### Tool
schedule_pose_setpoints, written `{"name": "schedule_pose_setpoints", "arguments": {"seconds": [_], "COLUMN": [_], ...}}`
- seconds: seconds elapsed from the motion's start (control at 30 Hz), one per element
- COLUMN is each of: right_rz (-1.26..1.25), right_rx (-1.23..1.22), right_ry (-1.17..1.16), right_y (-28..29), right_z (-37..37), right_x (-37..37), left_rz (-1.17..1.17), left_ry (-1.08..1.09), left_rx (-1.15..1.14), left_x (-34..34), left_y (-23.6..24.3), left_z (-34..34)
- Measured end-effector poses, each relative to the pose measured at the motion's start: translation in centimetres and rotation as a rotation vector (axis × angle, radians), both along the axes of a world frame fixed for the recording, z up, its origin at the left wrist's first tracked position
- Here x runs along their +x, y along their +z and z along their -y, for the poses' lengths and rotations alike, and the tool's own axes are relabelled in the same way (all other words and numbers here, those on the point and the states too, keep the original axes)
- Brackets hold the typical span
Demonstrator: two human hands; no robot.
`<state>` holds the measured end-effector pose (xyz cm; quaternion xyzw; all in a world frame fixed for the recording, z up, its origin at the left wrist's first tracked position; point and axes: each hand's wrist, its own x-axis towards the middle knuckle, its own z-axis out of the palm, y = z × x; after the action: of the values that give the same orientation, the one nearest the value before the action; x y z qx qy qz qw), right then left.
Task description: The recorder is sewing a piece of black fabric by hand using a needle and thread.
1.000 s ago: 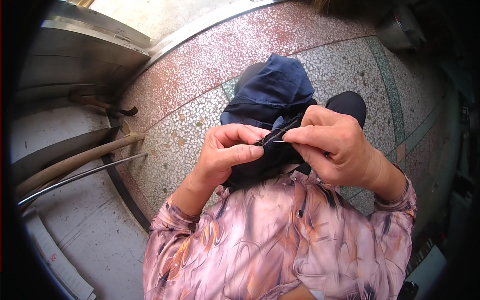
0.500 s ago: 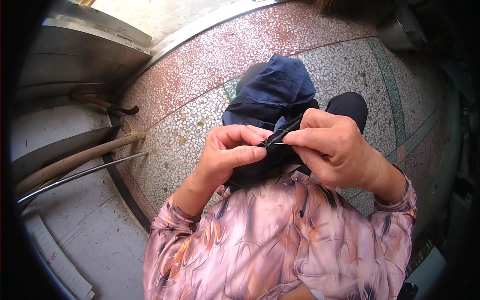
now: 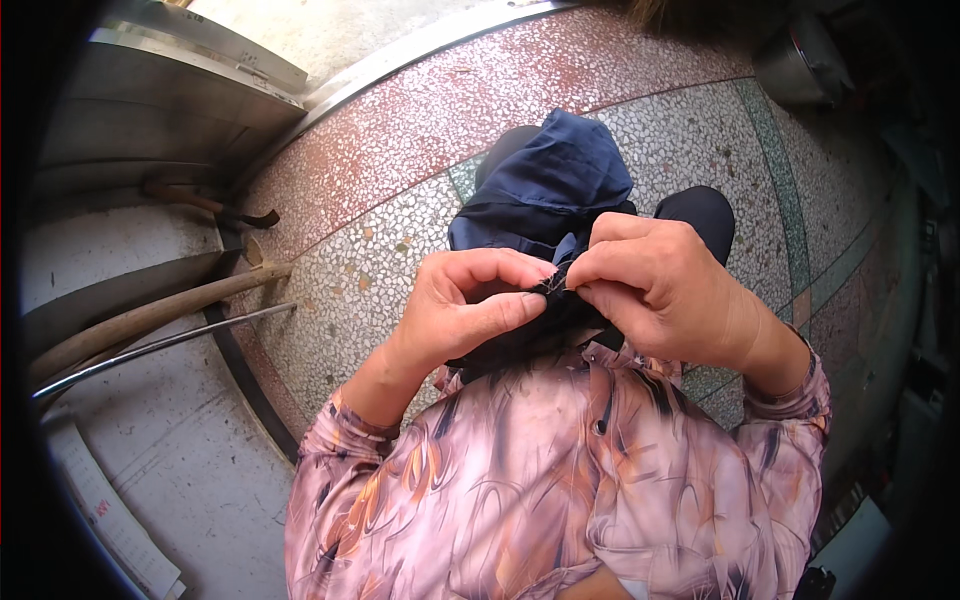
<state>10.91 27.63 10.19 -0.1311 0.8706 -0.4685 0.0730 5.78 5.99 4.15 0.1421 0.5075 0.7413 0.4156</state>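
A dark navy cloth garment point(image 3: 575, 165) lies bunched over my lap, its lighter blue part toward the far side. My left hand point(image 3: 430, 312) is closed in a pinch on the cloth's dark edge, thumb and forefinger nearly meeting. Close by on the right, my right hand point(image 3: 665, 290) also pinches at the edge, with thumb and forefinger together. Fine pale loose threads point(image 3: 558, 281) show between the two sets of fingertips. What exactly lies inside the right pinch is partly hidden by the fingers.
To the left, a wooden pole point(image 3: 165, 315) and a thin metal rod point(image 3: 170, 347) jut over a grey surface point(image 3: 190, 450). A hooked tool point(image 3: 225, 208) lies beyond them. At the far right stands a metal pot point(image 3: 800, 62). Speckled terrazzo floor point(image 3: 370, 225) surrounds my knees.
The thin, shiny, needle-like piece seen at my right fingertips no longer shows. The fingertips of both hands have shifted slightly along the dark edge, and loose threads now show between them.
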Motion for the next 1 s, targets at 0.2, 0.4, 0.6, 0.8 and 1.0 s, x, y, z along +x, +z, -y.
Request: {"name": "schedule_pose_setpoints", "arguments": {"seconds": [0.2, 0.4, 0.6, 0.8, 1.0], "right_rz": [0.153, 0.333, 0.419, 0.680, 0.364], "right_rx": [-0.112, -0.301, -0.450, -0.573, -0.395], "right_ry": [0.018, 0.013, 0.053, 0.012, -0.090], "right_y": [-0.6, -1.6, -3.2, -3.4, -3.3], "right_z": [-0.9, -1.7, -2.3, -2.7, -0.6], "right_x": [-0.6, -0.8, -0.7, -0.7, 0.6], "left_rz": [0.129, 0.191, 0.204, 0.189, 0.147], "left_ry": [-0.010, -0.014, -0.033, -0.054, -0.053], "left_rx": [-0.025, -0.053, -0.081, 0.017, 0.068], "left_x": [-0.1, -0.2, -0.3, -0.2, 0.2], "left_y": [0.0, 0.1, 0.0, -0.4, -1.2], "left_z": [-0.2, -0.2, -0.4, -1.2, -1.6]}}
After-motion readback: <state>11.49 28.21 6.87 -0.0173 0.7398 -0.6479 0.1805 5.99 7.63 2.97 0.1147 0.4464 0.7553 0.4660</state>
